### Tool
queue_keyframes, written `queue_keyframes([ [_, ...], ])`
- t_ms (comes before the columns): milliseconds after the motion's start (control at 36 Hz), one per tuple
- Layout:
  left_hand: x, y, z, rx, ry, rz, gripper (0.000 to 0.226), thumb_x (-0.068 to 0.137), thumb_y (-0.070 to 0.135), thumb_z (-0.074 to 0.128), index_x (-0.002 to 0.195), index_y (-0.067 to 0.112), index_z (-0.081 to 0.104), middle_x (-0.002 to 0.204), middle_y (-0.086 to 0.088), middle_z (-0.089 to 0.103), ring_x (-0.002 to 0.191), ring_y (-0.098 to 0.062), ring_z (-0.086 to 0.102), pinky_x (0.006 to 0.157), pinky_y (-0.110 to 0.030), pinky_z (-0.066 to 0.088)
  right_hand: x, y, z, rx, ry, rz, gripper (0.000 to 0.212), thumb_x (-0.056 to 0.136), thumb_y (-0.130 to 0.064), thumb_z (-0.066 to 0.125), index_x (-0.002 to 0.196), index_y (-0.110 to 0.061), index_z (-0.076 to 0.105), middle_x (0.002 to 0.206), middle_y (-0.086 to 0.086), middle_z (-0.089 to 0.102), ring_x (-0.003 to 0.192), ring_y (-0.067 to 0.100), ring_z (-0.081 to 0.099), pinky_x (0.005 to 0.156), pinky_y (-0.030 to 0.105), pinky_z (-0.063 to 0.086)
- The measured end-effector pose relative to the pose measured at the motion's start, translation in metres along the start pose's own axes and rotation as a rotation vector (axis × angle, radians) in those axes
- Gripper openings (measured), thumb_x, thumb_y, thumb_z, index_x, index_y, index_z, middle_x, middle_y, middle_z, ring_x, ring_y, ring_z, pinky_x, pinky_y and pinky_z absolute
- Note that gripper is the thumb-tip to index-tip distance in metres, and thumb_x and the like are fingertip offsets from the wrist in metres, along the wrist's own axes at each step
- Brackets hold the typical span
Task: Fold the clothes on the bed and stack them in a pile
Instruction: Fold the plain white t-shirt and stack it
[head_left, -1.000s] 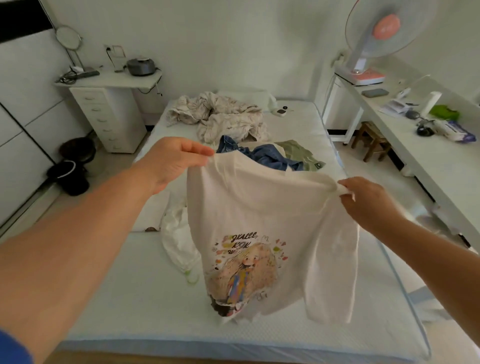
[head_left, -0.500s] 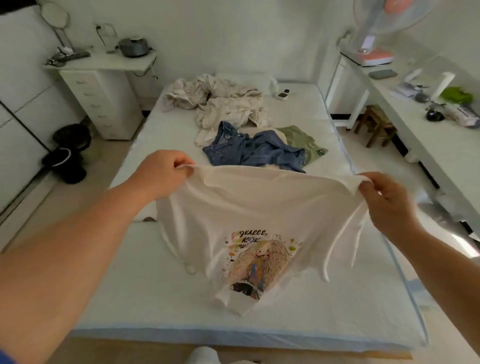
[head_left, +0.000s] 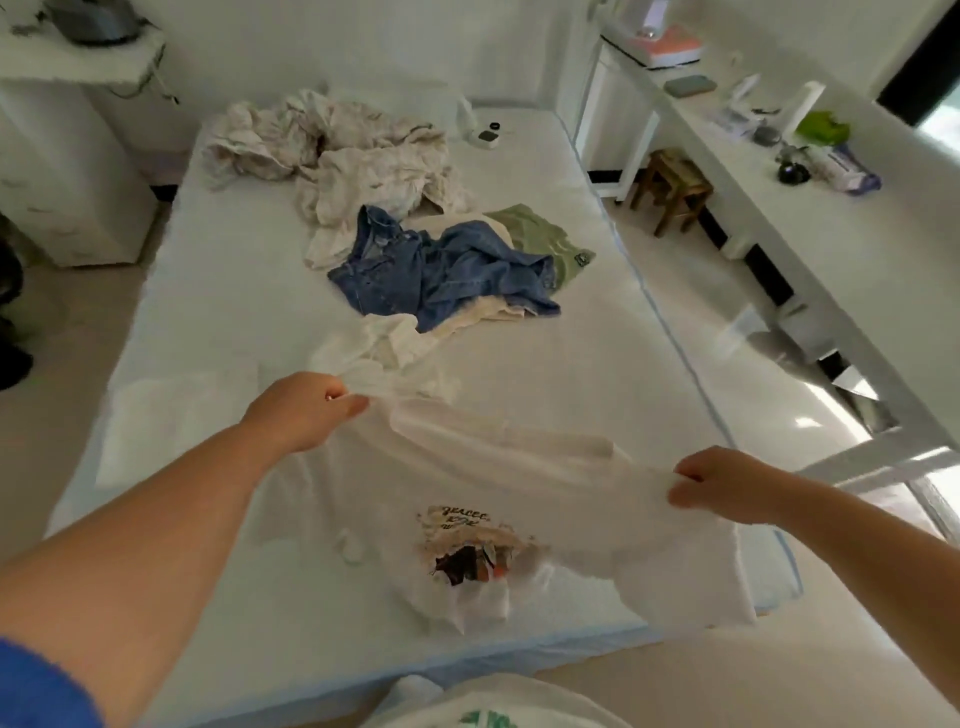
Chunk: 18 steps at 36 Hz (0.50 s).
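Note:
A white T-shirt (head_left: 519, 483) with a colourful print is spread low over the near end of the bed (head_left: 218, 322), its lower part crumpled on the mattress. My left hand (head_left: 304, 413) pinches its left shoulder and my right hand (head_left: 722, 486) grips its right shoulder, holding the top edge stretched between them. Further up the bed lie a blue denim garment (head_left: 447, 270), a green garment (head_left: 540, 241), a cream piece (head_left: 483, 317) under the denim and a small white garment (head_left: 384, 348) just beyond my left hand.
A crumpled beige blanket (head_left: 343, 150) covers the head of the bed, with a small white device (head_left: 485, 137) beside it. A white drawer unit (head_left: 67, 171) stands left. Right of the bed are a wooden stool (head_left: 672, 187) and a long white desk (head_left: 831, 218) with small items.
The T-shirt has come down from hanging in the air to lying on the near end of the mattress. Both hands moved down with it, still holding the shoulders.

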<state>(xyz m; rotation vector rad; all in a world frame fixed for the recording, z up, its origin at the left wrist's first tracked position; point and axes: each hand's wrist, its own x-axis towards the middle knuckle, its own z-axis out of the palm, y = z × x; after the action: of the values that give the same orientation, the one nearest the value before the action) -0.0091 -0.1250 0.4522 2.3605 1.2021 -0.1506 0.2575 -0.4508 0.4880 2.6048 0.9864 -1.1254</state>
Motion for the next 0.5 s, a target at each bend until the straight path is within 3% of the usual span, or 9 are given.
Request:
queue_keyframes([
  [83, 0.017, -0.002, 0.019, 0.218, -0.047, -0.021, 0.049, 0.09, 0.055, 0.046, 0.069, 0.014, 0.06, 0.067, -0.002, 0.058, 0.065, -0.02, 0.054, 0.057, -0.029, 0.037, 0.016, 0.004, 0.017, 0.092, 0.102, 0.094, 0.032, 0.093, -0.035, 0.053, 0.078, -0.009, 0.064, 0.079, 0.005, 0.059, 0.083, 0.021, 0.054, 0.074, 0.029, 0.04],
  [139, 0.027, 0.002, 0.031, 0.24, -0.054, -0.033, 0.049, 0.091, 0.055, 0.044, 0.064, 0.015, 0.057, 0.064, 0.0, 0.055, 0.063, -0.02, 0.051, 0.054, -0.028, 0.034, 0.026, 0.011, 0.029, 0.333, 0.163, 0.161, 0.036, 0.092, -0.035, 0.055, 0.066, -0.01, 0.056, 0.069, 0.005, 0.052, 0.078, 0.024, 0.053, 0.07, 0.031, 0.041],
  [250, 0.05, 0.028, 0.052, -0.094, -0.113, -0.089, 0.042, 0.092, 0.041, 0.051, 0.063, 0.012, 0.053, 0.065, -0.006, 0.057, 0.058, -0.022, 0.06, 0.056, -0.03, 0.039, 0.037, 0.027, 0.045, 1.168, 0.264, 0.265, 0.009, 0.089, -0.016, 0.062, 0.081, -0.011, 0.061, 0.09, 0.009, 0.055, 0.089, 0.026, 0.056, 0.076, 0.047, 0.053],
  [333, 0.072, 0.064, 0.063, -0.316, -0.146, -0.106, 0.036, 0.092, 0.036, 0.054, 0.074, 0.005, 0.059, 0.079, -0.011, 0.066, 0.069, -0.025, 0.067, 0.071, -0.038, 0.051, 0.049, 0.046, 0.043, 1.498, 0.376, 0.342, 0.008, 0.09, -0.012, 0.06, 0.084, -0.008, 0.062, 0.088, 0.007, 0.053, 0.083, 0.023, 0.055, 0.07, 0.048, 0.057],
  [389, 0.086, 0.093, 0.07, -0.313, -0.14, -0.061, 0.037, 0.091, 0.036, 0.054, 0.067, 0.007, 0.056, 0.073, -0.012, 0.062, 0.067, -0.028, 0.06, 0.064, -0.034, 0.045, 0.059, 0.062, 0.034, 1.571, 0.488, 0.359, 0.01, 0.091, -0.012, 0.059, 0.082, -0.01, 0.061, 0.087, 0.006, 0.053, 0.08, 0.019, 0.054, 0.06, 0.039, 0.059],
  [444, 0.1, 0.126, 0.076, -0.286, -0.125, -0.022, 0.039, 0.091, 0.036, 0.054, 0.06, 0.013, 0.047, 0.061, -0.005, 0.05, 0.057, -0.021, 0.047, 0.054, -0.03, 0.033, 0.068, 0.084, 0.018, 1.517, 0.618, 0.364, 0.013, 0.091, -0.014, 0.059, 0.078, -0.014, 0.06, 0.084, 0.004, 0.053, 0.077, 0.017, 0.053, 0.055, 0.027, 0.058],
  [500, 0.116, 0.166, 0.078, -0.274, -0.105, 0.016, 0.04, 0.092, 0.035, 0.052, 0.059, 0.015, 0.043, 0.058, 0.0, 0.043, 0.055, -0.017, 0.041, 0.051, -0.03, 0.029, 0.074, 0.113, -0.005, 1.388, 0.727, 0.356, 0.016, 0.09, -0.018, 0.06, 0.074, -0.017, 0.061, 0.077, 0.005, 0.055, 0.074, 0.02, 0.054, 0.063, 0.026, 0.057],
])
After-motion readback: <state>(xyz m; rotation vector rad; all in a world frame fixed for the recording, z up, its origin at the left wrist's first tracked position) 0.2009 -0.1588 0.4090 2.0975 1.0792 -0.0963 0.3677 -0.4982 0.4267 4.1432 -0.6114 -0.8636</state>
